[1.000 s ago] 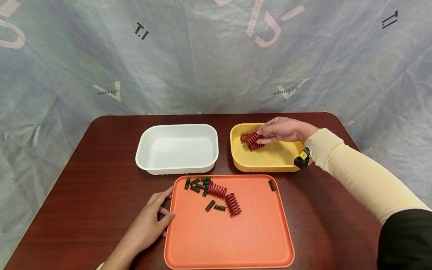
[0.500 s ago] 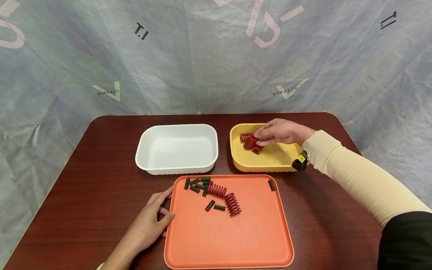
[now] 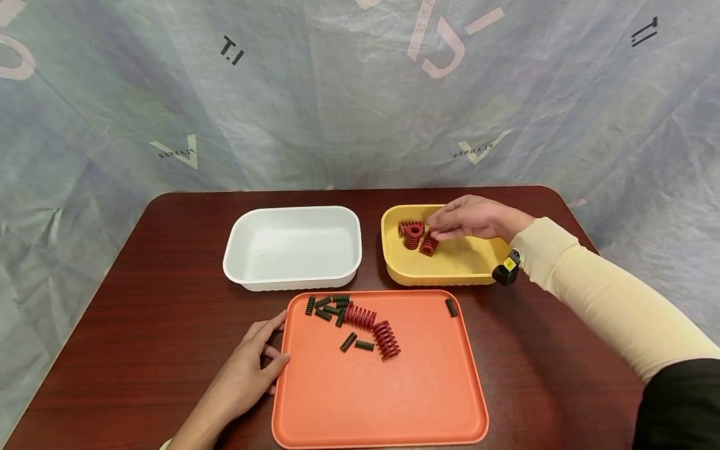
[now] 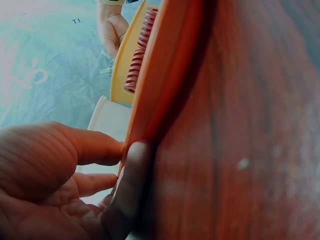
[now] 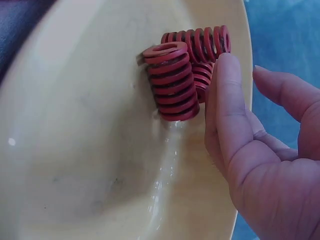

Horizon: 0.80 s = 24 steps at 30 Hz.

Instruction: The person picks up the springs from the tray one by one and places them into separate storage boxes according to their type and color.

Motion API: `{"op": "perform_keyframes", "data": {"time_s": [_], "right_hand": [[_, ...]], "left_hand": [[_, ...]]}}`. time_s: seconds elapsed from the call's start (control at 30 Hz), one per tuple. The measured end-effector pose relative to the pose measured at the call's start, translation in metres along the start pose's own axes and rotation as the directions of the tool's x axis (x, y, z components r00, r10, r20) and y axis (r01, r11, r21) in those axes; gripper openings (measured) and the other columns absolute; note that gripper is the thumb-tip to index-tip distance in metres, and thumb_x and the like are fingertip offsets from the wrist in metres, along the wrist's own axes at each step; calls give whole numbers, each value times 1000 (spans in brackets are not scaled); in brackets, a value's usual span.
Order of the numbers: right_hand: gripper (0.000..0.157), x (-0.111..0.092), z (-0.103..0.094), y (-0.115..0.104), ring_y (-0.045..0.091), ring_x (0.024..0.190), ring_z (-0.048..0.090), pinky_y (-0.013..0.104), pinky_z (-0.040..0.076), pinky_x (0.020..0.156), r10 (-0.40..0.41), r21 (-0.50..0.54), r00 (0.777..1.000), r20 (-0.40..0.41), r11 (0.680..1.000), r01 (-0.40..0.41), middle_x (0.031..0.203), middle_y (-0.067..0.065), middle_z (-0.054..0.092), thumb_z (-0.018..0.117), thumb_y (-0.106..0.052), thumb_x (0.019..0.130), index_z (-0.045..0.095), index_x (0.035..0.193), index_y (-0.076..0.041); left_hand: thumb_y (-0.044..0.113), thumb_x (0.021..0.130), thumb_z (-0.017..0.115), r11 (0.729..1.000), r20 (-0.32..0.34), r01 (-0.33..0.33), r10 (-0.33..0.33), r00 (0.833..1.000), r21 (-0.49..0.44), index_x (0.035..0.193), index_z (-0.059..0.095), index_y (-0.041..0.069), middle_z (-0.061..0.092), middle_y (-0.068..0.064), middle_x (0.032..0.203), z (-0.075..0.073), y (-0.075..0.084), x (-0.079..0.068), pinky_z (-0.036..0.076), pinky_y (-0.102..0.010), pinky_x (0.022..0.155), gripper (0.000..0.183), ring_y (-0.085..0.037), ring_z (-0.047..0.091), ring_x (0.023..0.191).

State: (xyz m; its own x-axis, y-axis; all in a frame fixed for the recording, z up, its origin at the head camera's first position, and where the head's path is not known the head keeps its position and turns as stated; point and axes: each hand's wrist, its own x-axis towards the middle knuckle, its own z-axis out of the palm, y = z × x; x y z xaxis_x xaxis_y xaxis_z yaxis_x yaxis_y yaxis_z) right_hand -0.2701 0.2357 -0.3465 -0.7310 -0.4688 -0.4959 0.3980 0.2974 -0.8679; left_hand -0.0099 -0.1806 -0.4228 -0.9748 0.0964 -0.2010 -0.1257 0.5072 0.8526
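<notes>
My right hand (image 3: 472, 217) is over the yellow container (image 3: 441, 280), beside three red coil springs (image 5: 172, 82) lying inside. In the right wrist view its fingers are straight and the thumb stands apart, with nothing between them; the fingertips are close to the springs. My left hand (image 3: 242, 378) holds the left rim of the orange tray (image 3: 377, 406), pinching the edge between thumb and fingers in the left wrist view. On the tray lie two larger red springs (image 3: 386, 340) and several small dark green springs (image 3: 364, 345), mostly bunched at the upper left.
A white container (image 3: 292, 283) stands left of the yellow one, behind the tray. One small green spring (image 3: 452, 307) lies apart in the tray's upper right corner. Everything rests on a dark red wooden table (image 3: 140, 325), with a grey printed sheet (image 3: 315, 125) behind.
My right hand has let go of a red spring, which now stands upright in the yellow container among the others. The left hand and the tray have stayed put.
</notes>
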Motion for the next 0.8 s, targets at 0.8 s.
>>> {"op": "perform_keyframes", "data": {"time_s": [0.8], "right_hand": [[33, -41, 25, 11, 24, 98, 72, 39, 60, 94, -170, 118, 985, 16, 979, 167, 123, 19, 68, 57, -5, 106, 58, 136, 9]], "left_hand": [[0, 96, 71, 1000, -1, -14, 14, 1000, 19, 158, 41, 19, 46, -4, 143, 1, -1, 1, 60, -30, 52, 71, -11, 64, 86]]}}
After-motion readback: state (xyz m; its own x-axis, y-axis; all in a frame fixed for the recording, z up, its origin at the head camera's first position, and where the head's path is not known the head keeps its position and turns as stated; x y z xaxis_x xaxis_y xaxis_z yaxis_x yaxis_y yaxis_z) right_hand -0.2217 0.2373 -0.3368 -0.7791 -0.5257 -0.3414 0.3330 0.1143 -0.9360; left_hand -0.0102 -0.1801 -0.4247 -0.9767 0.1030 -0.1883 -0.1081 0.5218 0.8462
